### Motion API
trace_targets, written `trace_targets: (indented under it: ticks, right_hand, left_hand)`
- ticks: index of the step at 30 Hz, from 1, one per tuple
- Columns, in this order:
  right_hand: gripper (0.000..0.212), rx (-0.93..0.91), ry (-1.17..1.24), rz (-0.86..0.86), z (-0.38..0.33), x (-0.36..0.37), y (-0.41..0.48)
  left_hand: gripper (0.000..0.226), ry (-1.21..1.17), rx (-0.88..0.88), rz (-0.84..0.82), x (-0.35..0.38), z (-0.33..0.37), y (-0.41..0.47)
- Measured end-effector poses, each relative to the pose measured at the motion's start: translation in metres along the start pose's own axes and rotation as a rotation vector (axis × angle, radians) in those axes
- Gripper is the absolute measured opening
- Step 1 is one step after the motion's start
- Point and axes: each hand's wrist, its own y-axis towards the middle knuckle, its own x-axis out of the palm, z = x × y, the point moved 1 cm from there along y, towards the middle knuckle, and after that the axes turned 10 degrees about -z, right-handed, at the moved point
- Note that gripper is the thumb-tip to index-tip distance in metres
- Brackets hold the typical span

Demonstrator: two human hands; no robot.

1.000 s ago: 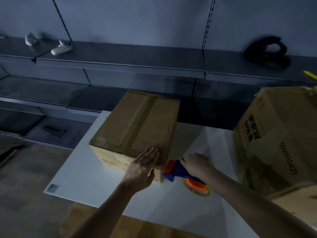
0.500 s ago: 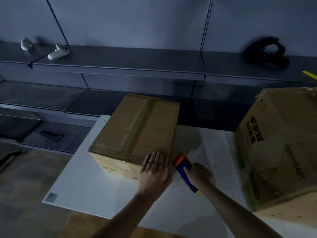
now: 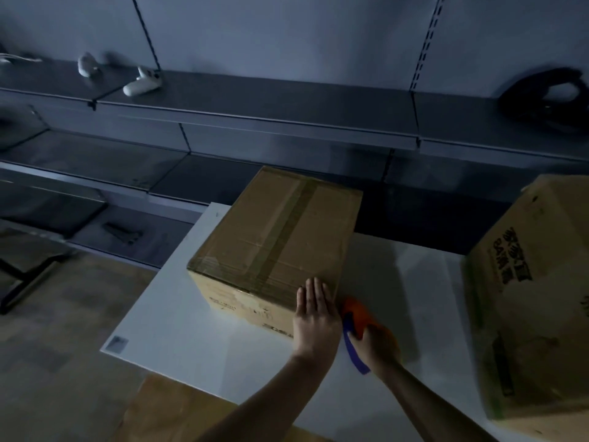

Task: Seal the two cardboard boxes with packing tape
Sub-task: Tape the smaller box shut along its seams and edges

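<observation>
On a white table (image 3: 191, 314), a taped cardboard box (image 3: 277, 247) sits left of a larger printed box (image 3: 535, 291). Both forearms reach forward: the left hand (image 3: 315, 317) presses flat, fingers together, on the smaller box's near right corner, while the right hand (image 3: 377, 347) grips a blue-and-orange tape dispenser (image 3: 353, 327) just beside that corner.

2 white controllers (image 3: 141, 83) (dim) on a grey shelf (image 3: 255, 103).

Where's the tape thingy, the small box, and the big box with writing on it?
tape dispenser (image 3: 354, 342), head view, blue handle.
small box (image 3: 274, 231), head view, taped top face.
big box (image 3: 526, 301), head view, printed side.
</observation>
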Motion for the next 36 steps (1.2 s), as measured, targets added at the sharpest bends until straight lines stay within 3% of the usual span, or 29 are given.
trace_targets:
  ticks: [2,4,7,10,13,16,18,21,26,30,36]
  right_hand:
    - [0.044,0.066,-0.034,0.083,-0.01,-0.013,-0.005]
    - [0.036,-0.061,0.069,0.166,-0.021,-0.027,-0.013]
    - [0.041,-0.21,0.591,-0.004,-0.043,-0.047,-0.035]
    - [0.046,-0.125,0.844,-0.103,-0.067,-0.055,-0.052]
    - [0.043,-0.029,0.972,0.008,-0.087,-0.049,-0.058]
    - [0.037,0.069,1.088,0.116,-0.1,-0.041,-0.057]
    - [0.033,0.142,1.179,0.187,-0.104,-0.037,-0.056]
    - [0.034,0.174,1.18,0.319,-0.11,-0.026,-0.052]
    - [0.037,0.157,1.1,0.433,-0.118,-0.017,-0.056]
    - [0.041,0.105,1.129,0.388,-0.113,-0.015,-0.064]
    - [0.024,0.167,1.168,0.374,-0.107,-0.013,-0.076]
  left_hand:
    - [0.059,-0.02,-0.02,0.018,-0.011,0.009,-0.002]
    - [0.061,-0.062,0.03,0.034,-0.011,0.014,-0.002]
    - [0.06,-0.242,0.091,0.114,-0.037,-0.006,-0.011]
    - [0.048,-0.463,0.11,0.154,-0.045,-0.057,-0.018]
    - [0.043,-0.507,-0.13,0.348,-0.045,-0.124,-0.018]
    - [0.045,-0.597,-0.4,0.254,-0.047,-0.191,-0.009]
    - [0.035,-0.721,-0.426,0.223,-0.042,-0.223,-0.002]
    - [0.025,-0.882,-0.378,0.287,-0.027,-0.237,0.0]
    - [0.026,-1.093,-0.331,0.346,-0.018,-0.243,-0.001]
    - [0.038,-1.099,-0.213,0.253,-0.022,-0.261,-0.005]
    - [0.014,-1.001,-0.086,0.14,-0.028,-0.278,-0.006]
